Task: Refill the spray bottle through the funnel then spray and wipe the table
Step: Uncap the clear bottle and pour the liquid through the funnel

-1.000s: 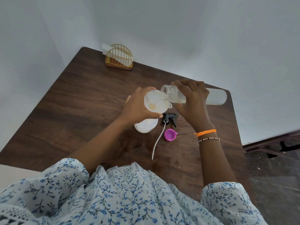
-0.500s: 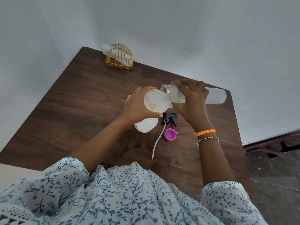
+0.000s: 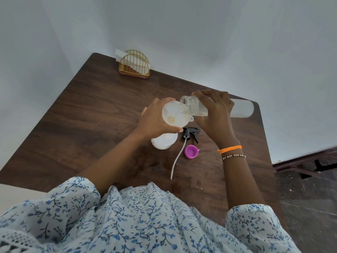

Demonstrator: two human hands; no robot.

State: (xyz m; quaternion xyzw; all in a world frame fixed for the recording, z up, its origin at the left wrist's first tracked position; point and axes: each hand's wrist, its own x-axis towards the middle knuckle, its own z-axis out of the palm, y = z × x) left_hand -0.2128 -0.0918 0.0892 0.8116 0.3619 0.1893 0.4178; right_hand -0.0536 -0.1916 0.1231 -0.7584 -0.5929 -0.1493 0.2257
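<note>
A white funnel (image 3: 176, 114) sits in the mouth of the white spray bottle (image 3: 164, 142), which stands on the dark wooden table (image 3: 87, 114). My left hand (image 3: 155, 121) grips the funnel's rim. My right hand (image 3: 215, 114) holds a clear water bottle (image 3: 240, 108) tipped nearly level, its open mouth over the funnel. The black spray head (image 3: 190, 133) with its white dip tube lies on the table just right of the spray bottle. A purple cap (image 3: 191, 151) lies beside it.
A gold wire napkin holder (image 3: 134, 65) with white napkins stands at the table's far edge by the wall. The table's right edge drops to a dark floor (image 3: 310, 198).
The water bottle's far end has risen slightly, so it tips a little more toward the funnel. Both hands stay where they were.
</note>
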